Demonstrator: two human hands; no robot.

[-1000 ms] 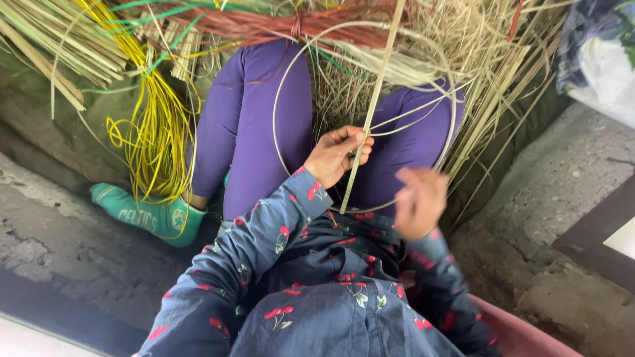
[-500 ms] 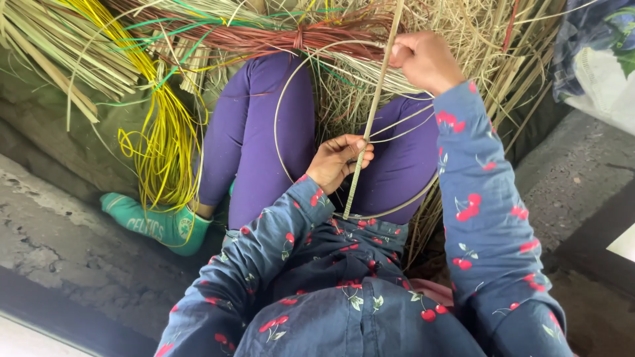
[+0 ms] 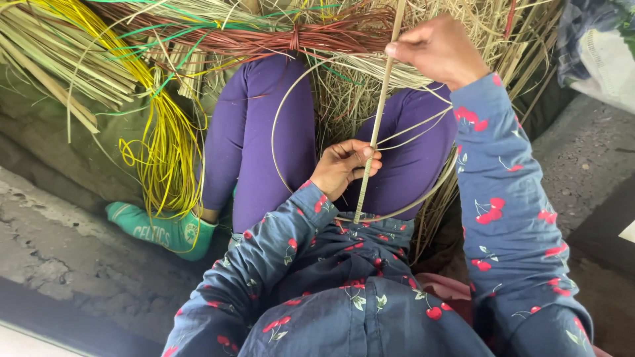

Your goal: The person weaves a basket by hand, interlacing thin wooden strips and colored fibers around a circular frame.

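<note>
Strip axis: pale cane strip (image 3: 378, 125) runs near upright, from lap to straw pile.
Left hand (image 3: 344, 166): fingers closed round the strip's lower part, above the thin hoop (image 3: 281, 175).
Right hand (image 3: 440, 51): pinched shut on the strip higher up.
Containers: none visible; yellow strands (image 3: 165, 152) lie loose, left.

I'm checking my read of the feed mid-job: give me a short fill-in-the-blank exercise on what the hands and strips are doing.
1. The left hand and right hand both grip one pale straight ____ strip.
2. The right hand is ____ than the left in the picture.
3. The loose yellow bundle of strips hangs above a ____ sock.

Missing words: cane; higher; green
</note>
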